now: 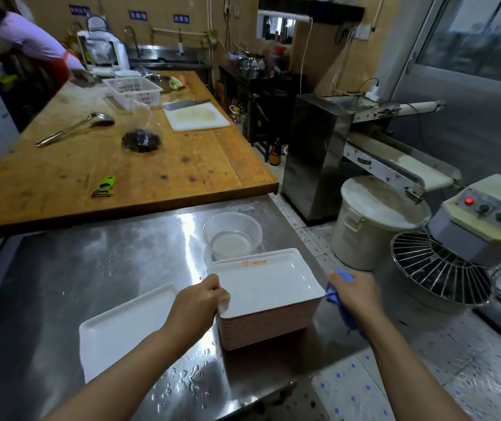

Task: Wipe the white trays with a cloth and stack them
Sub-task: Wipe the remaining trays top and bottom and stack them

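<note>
A tall stack of white trays [269,325] stands on the steel table [91,268], its top tray [267,284] wet and shiny. My left hand [197,302] grips the near-left corner of that top tray. My right hand [354,290] holds a blue cloth [342,302] just off the stack's right edge, beside the table's edge. A single white tray [121,332] lies flat on the table to the left of the stack.
A clear bowl of water [232,235] sits just behind the stack. A wooden worktop [182,165] with a green peeler [105,186], ladle, basket and cutting board lies beyond. A dough mixer [455,253] and white bucket [373,220] stand at right. Another person works far left.
</note>
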A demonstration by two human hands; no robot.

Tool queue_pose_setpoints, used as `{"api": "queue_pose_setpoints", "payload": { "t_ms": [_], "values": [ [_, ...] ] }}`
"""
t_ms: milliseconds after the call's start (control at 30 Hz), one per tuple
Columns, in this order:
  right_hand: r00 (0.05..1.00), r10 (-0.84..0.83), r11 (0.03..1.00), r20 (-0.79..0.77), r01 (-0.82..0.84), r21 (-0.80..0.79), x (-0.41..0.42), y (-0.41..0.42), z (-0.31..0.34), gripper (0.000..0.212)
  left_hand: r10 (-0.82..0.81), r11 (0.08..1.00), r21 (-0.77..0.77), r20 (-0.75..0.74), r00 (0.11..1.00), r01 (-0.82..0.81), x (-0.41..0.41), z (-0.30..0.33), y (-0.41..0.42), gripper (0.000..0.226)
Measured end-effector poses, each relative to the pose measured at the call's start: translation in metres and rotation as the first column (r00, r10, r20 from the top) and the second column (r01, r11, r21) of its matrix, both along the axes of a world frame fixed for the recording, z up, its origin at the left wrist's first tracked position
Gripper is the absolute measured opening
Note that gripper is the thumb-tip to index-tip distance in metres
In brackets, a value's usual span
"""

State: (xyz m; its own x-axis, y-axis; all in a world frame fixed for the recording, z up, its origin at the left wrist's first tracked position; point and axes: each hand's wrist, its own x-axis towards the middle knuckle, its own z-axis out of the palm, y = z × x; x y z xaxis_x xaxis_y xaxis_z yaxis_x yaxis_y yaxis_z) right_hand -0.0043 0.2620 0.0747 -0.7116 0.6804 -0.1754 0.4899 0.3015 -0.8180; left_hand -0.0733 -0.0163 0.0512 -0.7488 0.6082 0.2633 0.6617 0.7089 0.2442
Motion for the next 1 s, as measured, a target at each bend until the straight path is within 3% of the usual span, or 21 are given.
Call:
{"api": "queue_pose_setpoints", "payload": {
  "t_ms": [267,500,600,700,833,1000],
  "values": [
    [0.996,0.005,0.993,-0.084,-0.015,-0.118,-0.017,0.0,0.016,0.025,0.001,0.997,-0.082,0.06,0.998,0.004,-0.001,-0.006,0.005,0.031],
    [0.994,0.076,0.991,-0.076,-0.084,-0.103,-0.024,-0.028,0.022,0.031,0.047,0.97,-0.243,0.143,0.989,-0.011,0.001,-0.003,0.006,0.046],
    [0.989,0.119,0.986,-0.09,-0.128,-0.111,-0.029,-0.045,0.029,0.03,0.044,0.981,-0.195,0.196,0.98,-0.005,0.001,-0.008,-0.004,0.062],
    [0.982,0.158,0.974,-0.101,-0.172,-0.145,-0.033,-0.068,0.036,0.029,0.143,0.99,-0.045,0.234,0.962,-0.136,0.004,-0.014,-0.024,0.061],
    [0.957,0.247,0.948,-0.152,-0.271,-0.165,-0.041,-0.106,0.039,0.031,0.353,0.899,0.122,0.365,0.861,-0.42,0.006,-0.022,-0.068,0.053],
    [0.921,0.373,0.901,-0.113,-0.389,-0.192,-0.056,-0.158,0.032,0.034,0.658,0.672,-0.018,0.474,0.585,-0.74,0.004,-0.038,-0.132,0.057]
  ]
}}
